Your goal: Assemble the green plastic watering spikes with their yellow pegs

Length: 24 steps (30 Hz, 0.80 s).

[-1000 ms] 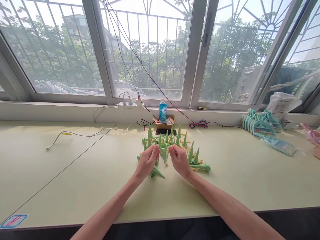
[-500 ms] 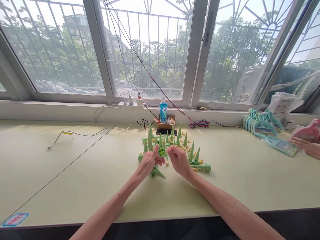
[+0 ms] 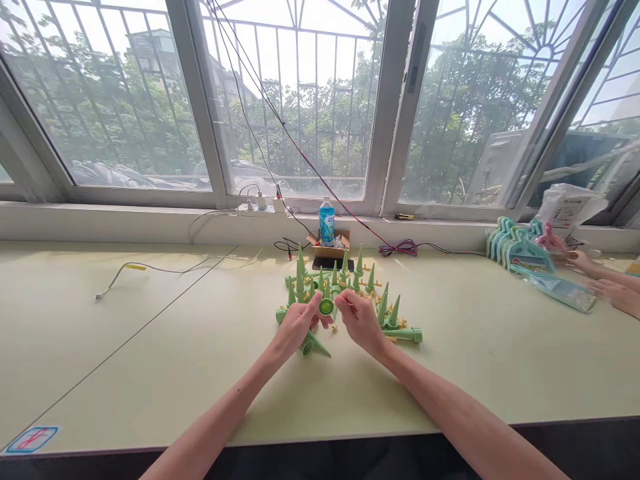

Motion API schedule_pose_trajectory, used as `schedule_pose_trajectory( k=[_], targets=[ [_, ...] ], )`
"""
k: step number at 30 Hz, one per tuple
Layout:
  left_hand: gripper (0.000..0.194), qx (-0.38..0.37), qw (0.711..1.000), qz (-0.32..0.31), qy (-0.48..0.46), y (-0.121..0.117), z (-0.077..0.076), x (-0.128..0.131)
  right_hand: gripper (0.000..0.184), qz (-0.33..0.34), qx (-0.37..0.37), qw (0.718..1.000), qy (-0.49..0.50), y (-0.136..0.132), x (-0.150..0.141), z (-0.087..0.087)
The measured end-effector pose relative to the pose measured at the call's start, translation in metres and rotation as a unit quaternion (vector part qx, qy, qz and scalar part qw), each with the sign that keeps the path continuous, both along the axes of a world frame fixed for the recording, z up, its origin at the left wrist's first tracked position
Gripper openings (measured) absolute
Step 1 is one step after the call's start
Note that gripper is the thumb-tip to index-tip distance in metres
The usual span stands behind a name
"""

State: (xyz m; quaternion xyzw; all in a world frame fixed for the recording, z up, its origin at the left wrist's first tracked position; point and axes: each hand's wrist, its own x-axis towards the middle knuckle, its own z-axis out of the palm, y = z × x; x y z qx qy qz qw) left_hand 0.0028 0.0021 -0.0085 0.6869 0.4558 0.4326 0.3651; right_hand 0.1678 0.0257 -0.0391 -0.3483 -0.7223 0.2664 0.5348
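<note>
My left hand (image 3: 297,323) is closed around a green plastic watering spike (image 3: 326,307), its round open end turned towards me. Just right of that rim, my right hand (image 3: 358,319) has its thumb and fingers pinched together; whatever lies between them is hidden. Behind both hands stand several green cone-shaped spikes (image 3: 359,261), points up, with small yellow pieces (image 3: 334,329) scattered among them. One spike (image 3: 403,335) lies on its side at the right of the group. Another loose spike (image 3: 318,344) lies below my left hand.
A blue bottle (image 3: 327,223) stands in a small cardboard box (image 3: 330,251) behind the spikes, with a dark phone (image 3: 333,264) in front. Coiled wires (image 3: 399,248) lie farther right. At the far right, a co-worker's hands (image 3: 614,293) are near teal hangers (image 3: 525,251) and a pink hanger (image 3: 550,237).
The spike in my left hand has shifted slightly right and its open end has tilted. At the far right, the pink hanger has moved back and left, beside the teal ones.
</note>
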Motion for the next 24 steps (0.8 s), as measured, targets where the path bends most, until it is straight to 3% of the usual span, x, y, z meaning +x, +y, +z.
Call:
schedule_pose_trajectory(
  k=[7, 17, 24],
  targets=[
    [0.062, 0.015, 1.0, 0.009, -0.007, -0.0013, 0.0008, 0.001, 0.039, -0.01, 0.003, 1.0, 0.005, 0.0003, -0.0001, 0.0004],
    [0.041, 0.065, 0.998, -0.003, 0.019, -0.0023, 0.0041, 0.0004, 0.044, -0.045, 0.015, 0.999, -0.016, 0.0007, -0.0002, 0.002],
    [0.024, 0.087, 0.996, 0.0, 0.035, -0.0008, -0.002, -0.0008, 0.046, -0.058, 0.017, 0.998, -0.022, 0.0027, -0.0018, -0.0003]
  ],
)
